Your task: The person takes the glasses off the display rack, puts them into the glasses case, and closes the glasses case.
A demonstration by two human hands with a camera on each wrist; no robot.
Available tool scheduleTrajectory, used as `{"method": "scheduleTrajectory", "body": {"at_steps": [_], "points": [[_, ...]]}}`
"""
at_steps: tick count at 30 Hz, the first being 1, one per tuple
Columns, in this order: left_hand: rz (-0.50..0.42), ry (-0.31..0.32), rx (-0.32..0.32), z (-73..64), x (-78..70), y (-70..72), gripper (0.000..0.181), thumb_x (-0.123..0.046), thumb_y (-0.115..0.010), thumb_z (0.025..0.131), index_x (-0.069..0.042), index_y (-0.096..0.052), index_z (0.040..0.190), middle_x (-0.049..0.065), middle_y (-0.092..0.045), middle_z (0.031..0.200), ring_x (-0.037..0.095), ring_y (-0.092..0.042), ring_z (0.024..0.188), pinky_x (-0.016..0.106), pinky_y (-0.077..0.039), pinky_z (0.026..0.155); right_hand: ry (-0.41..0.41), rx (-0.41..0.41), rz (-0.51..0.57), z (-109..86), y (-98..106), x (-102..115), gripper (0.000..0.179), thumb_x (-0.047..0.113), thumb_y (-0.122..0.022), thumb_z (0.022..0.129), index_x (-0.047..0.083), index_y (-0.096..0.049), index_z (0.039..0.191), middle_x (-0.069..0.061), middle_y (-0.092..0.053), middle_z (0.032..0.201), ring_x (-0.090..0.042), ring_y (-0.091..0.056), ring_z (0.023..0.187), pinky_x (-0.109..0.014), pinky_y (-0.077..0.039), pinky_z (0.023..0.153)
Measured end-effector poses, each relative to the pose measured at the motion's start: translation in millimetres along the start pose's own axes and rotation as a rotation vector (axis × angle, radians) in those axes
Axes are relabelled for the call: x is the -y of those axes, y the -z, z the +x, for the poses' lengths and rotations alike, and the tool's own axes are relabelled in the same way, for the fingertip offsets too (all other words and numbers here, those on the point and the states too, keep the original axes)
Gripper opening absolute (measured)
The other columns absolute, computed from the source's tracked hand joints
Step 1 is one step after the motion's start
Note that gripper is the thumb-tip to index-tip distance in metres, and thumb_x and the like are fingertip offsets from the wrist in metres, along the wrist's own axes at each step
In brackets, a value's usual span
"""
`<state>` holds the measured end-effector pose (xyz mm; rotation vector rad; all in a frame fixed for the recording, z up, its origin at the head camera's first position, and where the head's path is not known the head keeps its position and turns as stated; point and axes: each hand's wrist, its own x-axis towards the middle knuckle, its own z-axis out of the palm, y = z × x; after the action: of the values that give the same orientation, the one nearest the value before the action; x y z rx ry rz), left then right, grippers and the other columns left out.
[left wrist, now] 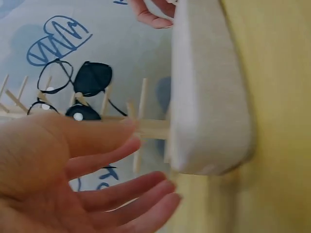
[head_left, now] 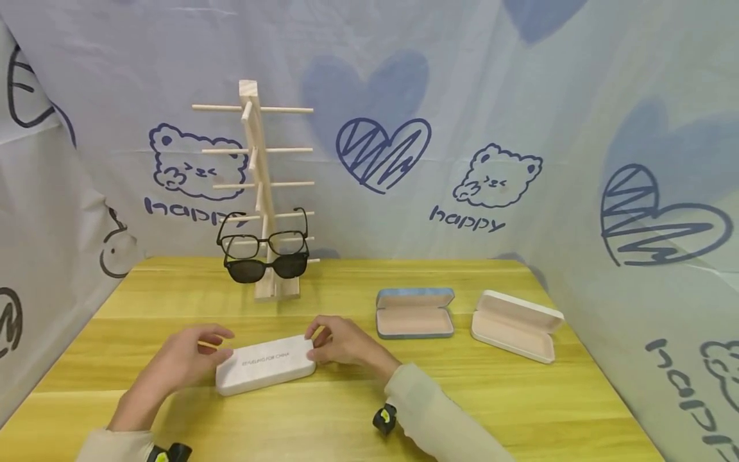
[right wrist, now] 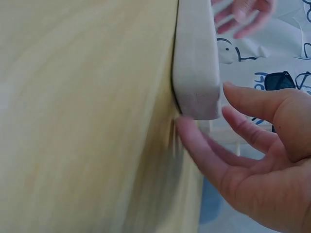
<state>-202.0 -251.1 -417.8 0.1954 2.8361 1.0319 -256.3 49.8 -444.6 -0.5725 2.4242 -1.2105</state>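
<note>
In the head view, a closed white case (head_left: 265,367) is lying flat between the two grips, its printed lid facing up. Its left end is sitting just beside the thumb of the left grip (head_left: 181,359), whose loosely bent fingers are parting from the thumb and holding nothing. Its right end is meeting the thumb and fingers of the right grip (head_left: 343,341), which are resting loosely about the corner without closing round it. Beyond both grips, a wooden rack (head_left: 261,160) is carrying clear-lens glasses (head_left: 263,242) above dark sunglasses (head_left: 248,270). Ahead and right of the right grip, a blue case (head_left: 416,321) is standing with its lid raised; farther right, a cream case (head_left: 514,332) is doing the same. The yellow wood-grain surface (head_left: 340,417) is running beneath everything, and printed cloth (head_left: 392,38) is hanging around it.

In the left wrist view, the left grip is spreading its fingers, with the white case lying just past the fingertips.

In the right wrist view, the right grip is leaving a wide gap between thumb and fingers, one fingertip reaching the case's near corner; whether it is pressing, I cannot tell.
</note>
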Motion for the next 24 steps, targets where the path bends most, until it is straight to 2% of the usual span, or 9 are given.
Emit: {"method": "scheduleTrajectory", "body": {"at_steps": [3,6,10,13,15,18,21,24], "points": [[0.013,-0.025,-0.114,6.2,-8.3,11.3,0.038,-0.024,-0.064,0.103,0.0,-0.065,0.132,0.032,-0.067,0.126,0.047,-0.07,0.109,0.052,-0.061,0.084,0.031,-0.03,-0.045,0.9,6.9,1.0,0.022,0.018,-0.078,0.093,0.013,-0.071,0.114,-0.015,-0.069,0.124,-0.026,-0.07,0.108,-0.033,-0.059,0.086],[0.001,-0.035,-0.234,11.8,-17.5,24.5,0.044,-0.03,-0.054,0.108,0.001,-0.058,0.14,0.034,-0.064,0.131,0.052,-0.066,0.114,0.057,-0.06,0.086,0.077,-0.1,-0.061,3.7,19.5,6.1,0.026,0.02,-0.074,0.097,0.008,-0.072,0.12,-0.016,-0.068,0.129,-0.031,-0.072,0.109,-0.035,-0.061,0.088],[-0.036,-0.032,-0.359,20.4,-31.3,41.0,0.055,-0.038,-0.039,0.112,0.0,-0.048,0.15,0.037,-0.057,0.138,0.053,-0.064,0.116,0.059,-0.059,0.084,0.134,-0.241,-0.009,7.4,40.7,20.4,0.027,0.02,-0.069,0.1,0.005,-0.071,0.122,-0.016,-0.071,0.125,-0.032,-0.072,0.108,-0.034,-0.061,0.088],[-0.058,-0.042,-0.425,27.4,-41.5,50.4,0.057,-0.041,-0.035,0.112,-0.004,-0.043,0.154,0.035,-0.056,0.14,0.051,-0.066,0.112,0.057,-0.059,0.081,0.172,-0.359,0.051,11.6,54.4,33.6,0.026,0.019,-0.068,0.1,0.006,-0.07,0.123,-0.014,-0.073,0.122,-0.031,-0.071,0.109,-0.034,-0.06,0.091],[-0.066,-0.055,-0.448,32.6,-47.2,55.5,0.057,-0.041,-0.034,0.112,-0.006,-0.041,0.156,0.034,-0.055,0.142,0.05,-0.066,0.112,0.058,-0.058,0.081,0.203,-0.424,0.086,15.2,61.8,42.3,0.027,0.018,-0.067,0.101,0.005,-0.069,0.124,-0.014,-0.073,0.123,-0.031,-0.07,0.111,-0.036,-0.059,0.095],[-0.073,-0.086,-0.447,40.1,-52.4,61.6,0.055,-0.039,-0.035,0.112,-0.008,-0.04,0.157,0.034,-0.054,0.143,0.05,-0.067,0.11,0.06,-0.058,0.083,0.236,-0.48,0.118,21.2,69.5,53.4,0.028,0.016,-0.068,0.1,0.005,-0.068,0.126,-0.014,-0.073,0.124,-0.03,-0.069,0.113,-0.038,-0.057,0.099],[-0.071,-0.139,-0.411,47.5,-52.4,66.3,0.054,-0.035,-0.035,0.113,-0.007,-0.039,0.158,0.037,-0.051,0.144,0.052,-0.067,0.109,0.061,-0.058,0.084,0.258,-0.491,0.122,28.4,73.3,61.4,0.031,0.016,-0.068,0.1,0.005,-0.067,0.129,-0.015,-0.072,0.126,-0.031,-0.069,0.114,-0.039,-0.057,0.101],[-0.065,-0.187,-0.349,55.1,-49.2,69.3,0.053,-0.033,-0.037,0.113,-0.007,-0.037,0.159,0.038,-0.048,0.147,0.053,-0.065,0.113,0.058,-0.06,0.084,0.288,-0.48,0.133,35.0,73.2,67.5,0.036,0.016,-0.07,0.099,0.005,-0.066,0.132,-0.018,-0.071,0.128,-0.033,-0.069,0.115,-0.039,-0.057,0.101]]}}
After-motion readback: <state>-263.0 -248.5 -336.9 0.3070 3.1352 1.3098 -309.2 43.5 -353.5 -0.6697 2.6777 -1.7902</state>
